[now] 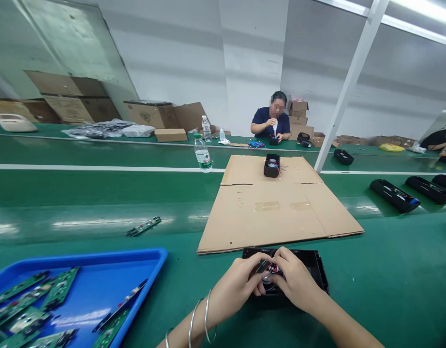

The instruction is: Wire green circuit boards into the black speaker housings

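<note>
Both hands meet over a black plastic housing (pixel 318 270) on the green table, near the cardboard sheet's front edge. My left hand (pixel 245 278), with silver bangles on the wrist, has its thumb and fingers closed on a small circuit board (pixel 261 267) at the housing's left part. Beside it, my right hand (pixel 293 275) pinches at red and white wires (pixel 274 268) near the board. The fingers hide much of the board and the inside of the housing.
A blue tray (pixel 161 261) with several green circuit boards lies at the left. One loose board (pixel 143 226) rests behind it. The cardboard sheet (pixel 277 222) bears a black unit (pixel 271 166). A bottle (pixel 202 153), black housings (pixel 394 195) and a person (pixel 261 121) are farther off.
</note>
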The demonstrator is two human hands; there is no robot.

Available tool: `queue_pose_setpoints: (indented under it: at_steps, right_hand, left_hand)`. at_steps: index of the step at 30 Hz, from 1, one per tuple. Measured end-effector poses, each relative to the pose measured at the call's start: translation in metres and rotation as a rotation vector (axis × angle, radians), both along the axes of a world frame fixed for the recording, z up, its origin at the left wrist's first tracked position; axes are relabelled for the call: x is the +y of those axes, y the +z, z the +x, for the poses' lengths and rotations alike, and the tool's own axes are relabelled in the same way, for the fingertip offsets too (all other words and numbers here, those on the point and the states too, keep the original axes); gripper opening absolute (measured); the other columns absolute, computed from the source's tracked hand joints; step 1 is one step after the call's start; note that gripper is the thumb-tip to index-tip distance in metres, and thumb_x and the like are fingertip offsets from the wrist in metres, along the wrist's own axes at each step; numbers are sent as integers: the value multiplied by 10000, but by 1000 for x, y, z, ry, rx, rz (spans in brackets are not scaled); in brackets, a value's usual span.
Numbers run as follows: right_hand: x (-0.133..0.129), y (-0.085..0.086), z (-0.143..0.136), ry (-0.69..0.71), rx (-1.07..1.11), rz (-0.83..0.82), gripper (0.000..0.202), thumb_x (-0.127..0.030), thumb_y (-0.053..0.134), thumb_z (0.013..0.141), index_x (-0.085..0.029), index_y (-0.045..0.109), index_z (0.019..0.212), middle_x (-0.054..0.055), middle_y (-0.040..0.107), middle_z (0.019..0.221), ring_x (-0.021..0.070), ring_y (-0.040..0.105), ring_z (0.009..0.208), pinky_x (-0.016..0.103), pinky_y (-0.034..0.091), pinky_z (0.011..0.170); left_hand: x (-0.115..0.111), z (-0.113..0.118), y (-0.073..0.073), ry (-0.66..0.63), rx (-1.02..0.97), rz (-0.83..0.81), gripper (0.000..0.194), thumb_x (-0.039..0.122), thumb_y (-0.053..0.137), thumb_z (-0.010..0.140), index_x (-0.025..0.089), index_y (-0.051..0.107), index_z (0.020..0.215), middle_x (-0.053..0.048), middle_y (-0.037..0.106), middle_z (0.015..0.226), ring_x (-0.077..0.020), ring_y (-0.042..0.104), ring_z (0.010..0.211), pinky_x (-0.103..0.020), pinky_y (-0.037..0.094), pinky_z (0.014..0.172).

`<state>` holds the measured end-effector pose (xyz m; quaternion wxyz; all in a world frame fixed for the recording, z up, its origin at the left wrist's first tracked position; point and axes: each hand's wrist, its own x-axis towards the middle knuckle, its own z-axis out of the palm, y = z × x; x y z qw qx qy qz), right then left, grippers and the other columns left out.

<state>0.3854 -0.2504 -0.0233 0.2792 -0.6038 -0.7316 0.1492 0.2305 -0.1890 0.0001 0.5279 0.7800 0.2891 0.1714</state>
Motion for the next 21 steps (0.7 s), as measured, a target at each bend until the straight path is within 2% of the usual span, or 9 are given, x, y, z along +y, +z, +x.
queue_pose_setpoints:
  at_steps: [6, 10, 12, 14, 15, 17, 19, 21]
  right_hand:
    - [2, -6, -4, -30, -63, 46, 101, -90, 497, 768, -175, 507, 822, 38, 484, 832, 177, 459, 747, 318, 431, 660]
    - [3, 0, 1, -59, -98, -54, 118, -151, 556, 757, -184, 539, 869, 46, 519, 889, 193, 484, 832, 335, 432, 732]
    - [2, 4, 11, -37, -159, -94, 407, -286, 663, 681, -196, 515, 1049, 81, 505, 1069, 248, 442, 1007, 411, 372, 862]
    - [2, 5, 23, 21, -234, -166, 845, -417, 748, 522, -203, 377, 1251, 129, 386, 1268, 324, 313, 1166, 510, 228, 963]
    - [1, 4, 28, 43, -267, -217, 998, -445, 765, 456, -201, 304, 1306, 150, 326, 1320, 352, 259, 1202, 541, 164, 978]
    - [-1, 1, 34, 57, -309, -296, 1090, -442, 767, 415, -202, 246, 1342, 168, 297, 1342, 370, 246, 1212, 559, 124, 977]
    - [-6, -1, 37, 38, -318, -299, 1052, -414, 749, 444, -216, 243, 1345, 160, 314, 1336, 357, 269, 1204, 544, 141, 975]
    - [-17, 1, 42, 6, -310, -284, 1013, -392, 727, 470, -229, 245, 1345, 146, 331, 1331, 350, 281, 1197, 532, 162, 969]
  left_hand:
    - [2, 3, -3, 31, -35, -41, 215, 204, 403, 789, 168, 548, 944, 51, 562, 473, -111, 579, 460, -204, 480, 487]
    - [6, 3, -5, 77, -6, -102, 189, 223, 406, 785, 168, 528, 918, 49, 574, 467, -117, 590, 454, -213, 489, 476]
    - [7, 3, -6, 109, 16, -137, 193, 235, 415, 777, 169, 503, 937, 44, 594, 483, -124, 604, 459, -219, 494, 467]
    - [7, 4, -7, 136, 38, -157, 207, 247, 430, 766, 173, 488, 950, 43, 604, 491, -132, 614, 466, -223, 496, 459]
    - [7, 4, -8, 152, 44, -164, 213, 249, 435, 759, 174, 484, 953, 45, 603, 490, -135, 618, 473, -223, 495, 458]
    - [8, 4, -9, 172, 48, -179, 221, 253, 444, 745, 171, 480, 947, 48, 592, 479, -139, 621, 483, -219, 487, 447]
    - [10, 2, -11, 163, 40, -194, 255, 268, 482, 716, 167, 472, 950, 57, 575, 471, -140, 612, 470, -208, 463, 418]
    - [15, -1, -11, 121, 18, -196, 375, 281, 558, 657, 168, 452, 998, 72, 564, 483, -136, 593, 445, -197, 433, 384]
